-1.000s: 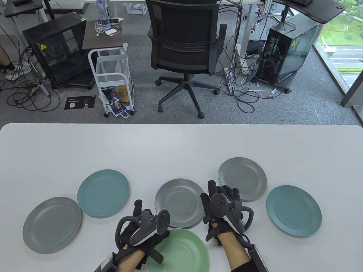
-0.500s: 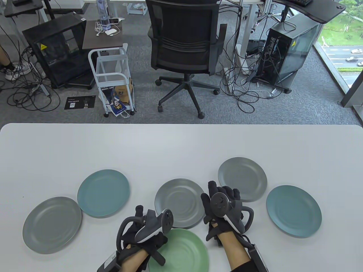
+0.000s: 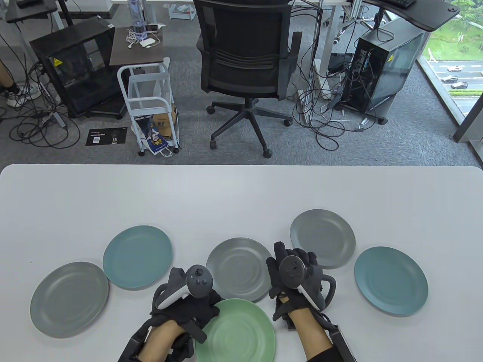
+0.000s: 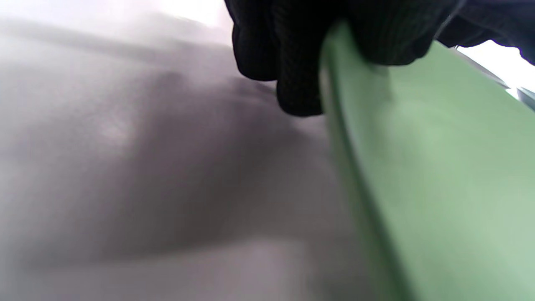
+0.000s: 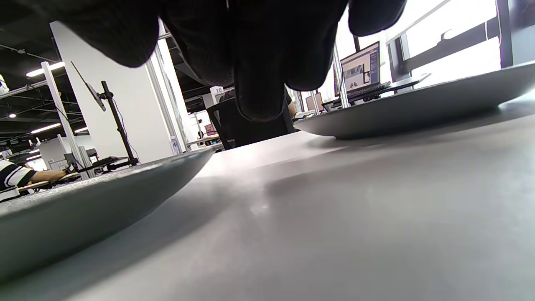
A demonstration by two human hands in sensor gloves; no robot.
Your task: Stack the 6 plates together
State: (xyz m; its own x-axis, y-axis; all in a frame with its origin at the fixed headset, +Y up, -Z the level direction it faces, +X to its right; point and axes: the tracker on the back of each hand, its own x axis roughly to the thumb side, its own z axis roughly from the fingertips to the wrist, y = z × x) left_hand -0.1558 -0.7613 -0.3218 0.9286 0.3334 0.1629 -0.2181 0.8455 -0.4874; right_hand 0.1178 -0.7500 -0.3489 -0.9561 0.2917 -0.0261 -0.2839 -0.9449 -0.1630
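Six plates are on the white table (image 3: pixel 241 196). My left hand (image 3: pixel 205 313) grips the left rim of the green plate (image 3: pixel 239 332) at the front; its far rim overlaps the near edge of the middle grey plate (image 3: pixel 237 269). In the left wrist view my gloved fingers (image 4: pixel 292 62) curl over the green plate's (image 4: pixel 439 167) rim. My right hand (image 3: pixel 296 277) rests palm down on the table between the middle grey plate and the back-right grey plate (image 3: pixel 322 237), holding nothing. A teal plate (image 3: pixel 390 281) lies at the right; a teal plate (image 3: pixel 137 256) and a grey plate (image 3: pixel 69 299) lie at the left.
An office chair (image 3: pixel 245 56) and a white cart (image 3: pixel 151 105) stand on the floor beyond the table's far edge. The right wrist view shows the middle grey plate's rim (image 5: pixel 83 209) at the left and the back-right grey plate (image 5: pixel 418 104) at the right.
My left hand has rolled over so its tracker faces up, and the green plate has shifted away from me onto the middle grey plate's near edge. My right hand has barely moved.
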